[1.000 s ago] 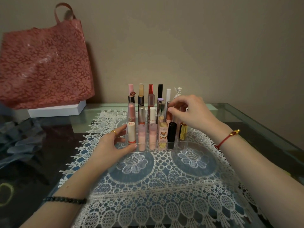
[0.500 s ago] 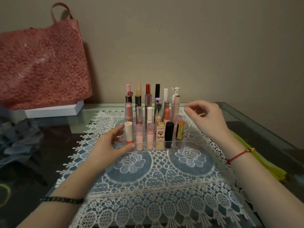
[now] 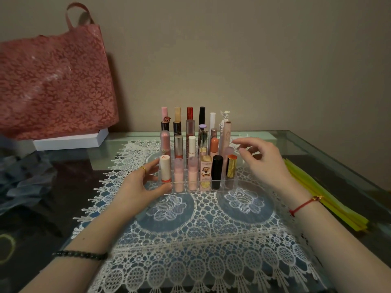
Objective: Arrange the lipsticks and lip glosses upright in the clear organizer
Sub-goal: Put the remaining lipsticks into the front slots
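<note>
Head view: two hands [image 3: 139, 187], one organizer [image 3: 229, 182].

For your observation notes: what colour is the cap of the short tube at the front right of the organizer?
Shiny gold cap, clearest in the head view.

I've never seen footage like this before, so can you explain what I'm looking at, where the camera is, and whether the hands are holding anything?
There is no machine here. A person wears one wide-angle camera on the head, looking forward and down, so you see their own two arms.

On a glass table lies a white lace mat. On it stands a clear organizer filled with upright lipsticks and lip glosses in rows, such as a black tube and a gold-capped one in front.

The left hand rests open against the organizer's left front corner, steadying it. The right hand hovers open beside the right side, holding nothing.

A red floral bag leans against the wall at the left; yellow strips lie at the right.
</note>
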Available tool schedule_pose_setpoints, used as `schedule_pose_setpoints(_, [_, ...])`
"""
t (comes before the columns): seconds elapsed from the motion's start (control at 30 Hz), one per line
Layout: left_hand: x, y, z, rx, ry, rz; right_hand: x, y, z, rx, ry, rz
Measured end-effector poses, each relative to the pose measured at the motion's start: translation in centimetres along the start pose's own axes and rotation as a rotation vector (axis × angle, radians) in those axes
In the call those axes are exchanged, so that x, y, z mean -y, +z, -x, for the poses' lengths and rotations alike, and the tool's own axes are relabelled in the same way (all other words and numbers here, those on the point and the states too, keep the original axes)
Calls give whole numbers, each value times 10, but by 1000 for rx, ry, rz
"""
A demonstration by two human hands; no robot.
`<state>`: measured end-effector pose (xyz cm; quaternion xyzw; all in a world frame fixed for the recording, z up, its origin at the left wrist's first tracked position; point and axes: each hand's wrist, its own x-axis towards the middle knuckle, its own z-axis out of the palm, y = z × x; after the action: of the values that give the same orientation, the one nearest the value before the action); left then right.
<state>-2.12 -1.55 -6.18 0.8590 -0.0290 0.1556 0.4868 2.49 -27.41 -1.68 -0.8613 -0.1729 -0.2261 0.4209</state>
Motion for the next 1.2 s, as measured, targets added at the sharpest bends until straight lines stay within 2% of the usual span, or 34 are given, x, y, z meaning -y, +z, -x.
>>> schedule_pose_setpoints(0.07, [-1, 0, 1, -14, 16, -33, 4, -4, 2, -25, -7, -61])
schedule_pose_setpoints(0.37, [-12, -2, 3, -198, 76, -31, 2, -1, 13, 158, 50, -46])
schedule_pose_setpoints(1.2, [-16, -2, 2, -186, 138, -75, -2, 6, 15, 166, 36, -53])
